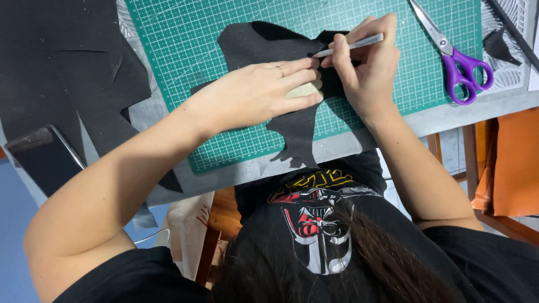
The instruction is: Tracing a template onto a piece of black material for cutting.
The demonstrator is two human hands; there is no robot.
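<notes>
A piece of black felt point(255, 42) lies on the green cutting mat point(179, 39). My left hand point(258, 90) presses flat on a small beige template point(306, 90) that rests on the felt, fingers stretched out, a ring on one finger. My right hand point(368, 64) grips a white pencil point(351, 45) with its tip against the felt just above the template's edge. A jagged strip of the felt point(297, 143) hangs toward the mat's near edge.
Purple-handled scissors point(457, 64) lie on the mat's right side. A large black felt sheet point(62, 73) covers the table's left part, with a dark phone point(48, 160) at its near edge. Orange material point(514, 163) sits at the right, below the table.
</notes>
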